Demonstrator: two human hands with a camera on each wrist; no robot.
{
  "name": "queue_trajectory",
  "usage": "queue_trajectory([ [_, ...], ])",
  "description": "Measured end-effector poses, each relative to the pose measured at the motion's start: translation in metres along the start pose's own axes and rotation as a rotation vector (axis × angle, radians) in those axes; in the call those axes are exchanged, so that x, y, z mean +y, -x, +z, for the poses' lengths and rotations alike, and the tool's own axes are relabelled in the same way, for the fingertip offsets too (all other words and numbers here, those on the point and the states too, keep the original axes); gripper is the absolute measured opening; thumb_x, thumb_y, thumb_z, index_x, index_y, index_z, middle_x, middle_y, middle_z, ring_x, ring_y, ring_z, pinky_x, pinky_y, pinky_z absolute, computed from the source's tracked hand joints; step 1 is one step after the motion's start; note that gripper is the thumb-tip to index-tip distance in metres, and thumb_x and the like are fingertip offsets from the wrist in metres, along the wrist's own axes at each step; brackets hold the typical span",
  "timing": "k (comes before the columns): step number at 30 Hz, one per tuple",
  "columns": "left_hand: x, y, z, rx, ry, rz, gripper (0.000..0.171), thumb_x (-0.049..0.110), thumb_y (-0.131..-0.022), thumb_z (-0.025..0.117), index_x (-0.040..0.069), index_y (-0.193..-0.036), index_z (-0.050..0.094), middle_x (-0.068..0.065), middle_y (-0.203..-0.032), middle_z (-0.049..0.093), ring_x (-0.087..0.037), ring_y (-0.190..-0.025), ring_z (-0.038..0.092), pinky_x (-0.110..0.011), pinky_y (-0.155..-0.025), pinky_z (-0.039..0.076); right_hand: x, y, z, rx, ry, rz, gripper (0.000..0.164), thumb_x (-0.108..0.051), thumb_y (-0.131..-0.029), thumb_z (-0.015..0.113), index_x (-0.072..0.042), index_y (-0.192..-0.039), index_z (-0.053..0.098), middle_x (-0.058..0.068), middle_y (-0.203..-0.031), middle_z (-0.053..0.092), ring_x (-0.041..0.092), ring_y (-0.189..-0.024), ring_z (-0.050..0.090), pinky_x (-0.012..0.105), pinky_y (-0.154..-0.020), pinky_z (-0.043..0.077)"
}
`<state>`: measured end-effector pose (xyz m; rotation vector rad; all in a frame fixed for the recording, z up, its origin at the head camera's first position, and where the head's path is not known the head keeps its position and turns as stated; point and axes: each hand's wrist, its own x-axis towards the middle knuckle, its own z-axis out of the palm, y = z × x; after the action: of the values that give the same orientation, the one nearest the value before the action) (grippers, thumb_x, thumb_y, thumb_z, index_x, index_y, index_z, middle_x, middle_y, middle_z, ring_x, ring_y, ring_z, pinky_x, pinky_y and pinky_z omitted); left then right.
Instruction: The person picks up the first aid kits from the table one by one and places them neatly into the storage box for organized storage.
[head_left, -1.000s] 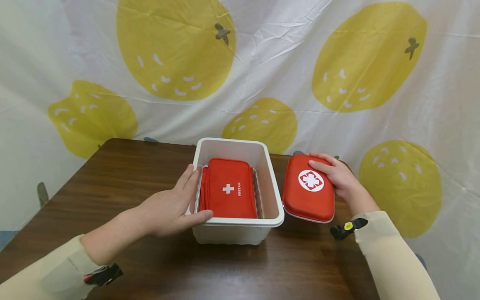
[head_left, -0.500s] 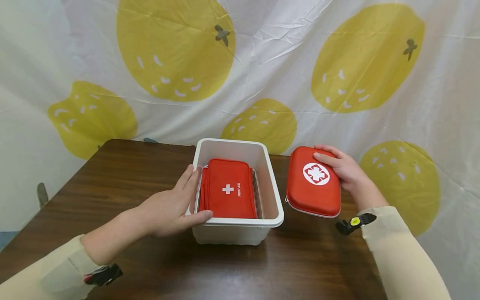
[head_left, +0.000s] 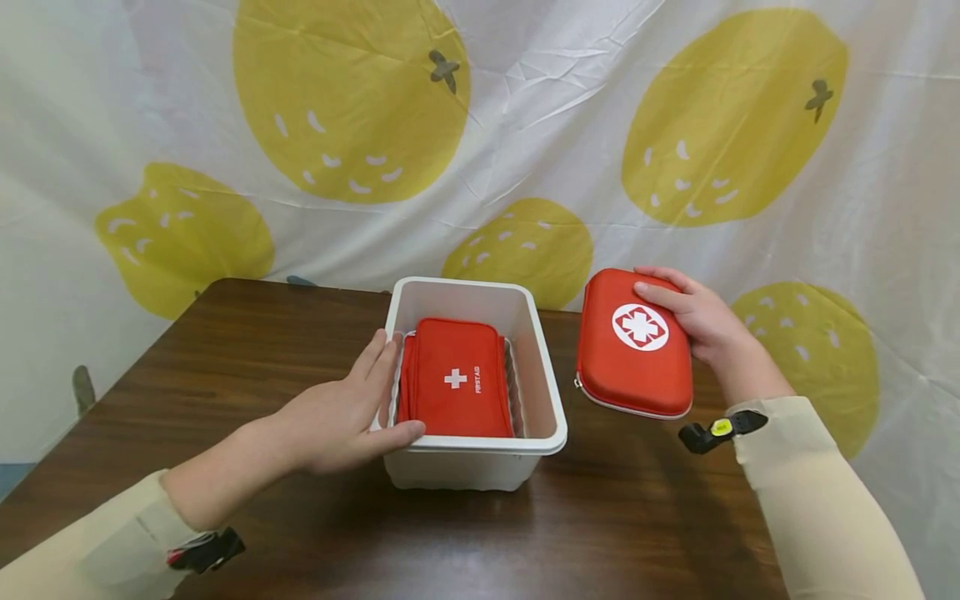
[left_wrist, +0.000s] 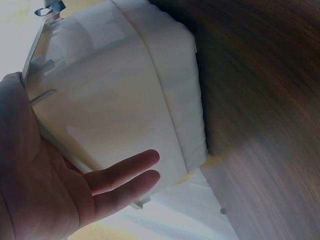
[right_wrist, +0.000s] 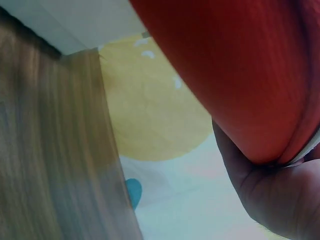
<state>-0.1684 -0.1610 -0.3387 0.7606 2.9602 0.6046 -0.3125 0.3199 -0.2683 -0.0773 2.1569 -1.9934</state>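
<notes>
My right hand (head_left: 701,315) grips a red hard-shell first aid case (head_left: 611,367) by its upper right edge, thumb on the front face beside a white round emblem. The case is held tilted above the table, right of a white plastic bin (head_left: 553,400). In the right wrist view, the case (right_wrist: 240,65) hides most of the fingers. My left hand (head_left: 337,417) rests at the bin's front left corner, thumb along the front rim. In the left wrist view, two fairly straight fingers (left_wrist: 125,172) lie along the outer wall. A red first aid pouch (head_left: 457,358) lies inside the bin.
The bin stands on a dark brown wooden table (head_left: 247,350). A clear ridged plastic edge (head_left: 514,387) shows beside the pouch in the bin. Behind the table hangs a white curtain (head_left: 547,83) with large yellow fruit prints.
My right hand has raised the first aid case and carried it slightly to the right, away from the bin. The left hand, bin and pouch have stayed in place.
</notes>
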Motion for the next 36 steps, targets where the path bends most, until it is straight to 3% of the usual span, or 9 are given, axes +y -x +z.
queue_trajectory([
  [15,0.0,-0.001,0.0,-0.001,0.002,0.003,0.116,0.077,-0.102,0.052,-0.004,-0.174,0.01,-0.025,-0.184,0.004,-0.043,-0.144,0.059,-0.038,-0.079,0.064,-0.023,-0.002,0.026,-0.043,0.02,-0.044,0.043,-0.024,-0.105,0.077,-0.028,-0.145,0.063,-0.001,-0.099,0.079,0.012,-0.075,0.077,0.028,-0.069,0.064],
  [23,0.0,-0.001,0.0,-0.003,0.001,-0.004,0.117,0.077,-0.101,0.052,-0.004,-0.174,0.01,-0.025,-0.184,0.004,-0.042,-0.139,0.063,-0.039,-0.08,0.064,-0.031,-0.01,0.054,-0.034,0.078,-0.072,0.048,-0.027,-0.106,0.075,-0.023,-0.152,0.06,-0.001,-0.101,0.079,0.012,-0.077,0.077,0.027,-0.07,0.064],
  [36,0.0,-0.001,0.0,-0.001,0.003,-0.006,0.117,0.077,-0.101,0.053,-0.003,-0.175,0.01,-0.024,-0.184,0.005,-0.04,-0.133,0.068,-0.039,-0.081,0.065,-0.045,-0.024,0.104,-0.115,0.008,-0.098,0.043,-0.021,-0.106,0.074,-0.022,-0.148,0.064,0.002,-0.098,0.078,0.013,-0.074,0.076,0.027,-0.069,0.064],
])
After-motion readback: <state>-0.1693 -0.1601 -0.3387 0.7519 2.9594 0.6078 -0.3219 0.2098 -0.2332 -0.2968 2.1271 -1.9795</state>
